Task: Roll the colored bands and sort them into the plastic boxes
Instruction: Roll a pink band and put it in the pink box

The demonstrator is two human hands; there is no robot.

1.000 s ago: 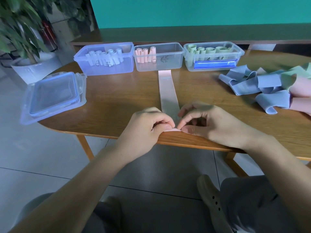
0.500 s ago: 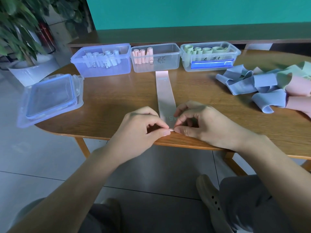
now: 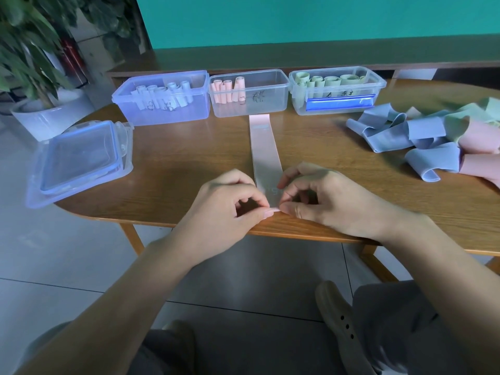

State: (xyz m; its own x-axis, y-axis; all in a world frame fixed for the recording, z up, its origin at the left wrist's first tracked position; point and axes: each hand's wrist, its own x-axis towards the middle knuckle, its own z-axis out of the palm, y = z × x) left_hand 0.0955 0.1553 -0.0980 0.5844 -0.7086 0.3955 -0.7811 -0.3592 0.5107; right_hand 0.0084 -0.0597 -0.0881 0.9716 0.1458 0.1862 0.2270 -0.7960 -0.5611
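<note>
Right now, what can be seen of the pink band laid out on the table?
The pink band is a flat, pale pink strip that looks like thin stretchy rubber, lying straight on the wooden table. Its far end reaches the middle plastic box. Its near end sits at the table edge, pinched by the left hand and right hand.

Single head view, worn by the seated person, looking forward and down. Wide angle; straight lines bow near the frame borders. Close range: both forearms enter from the bottom, and the hands [image 3: 273, 204] sit mid-frame at the near edge of the table [image 3: 189, 163]. The far edge, lined with three boxes [image 3: 250, 94], falls in the upper third. Knees and floor fill the lower part. The green wall closes the top.
</note>
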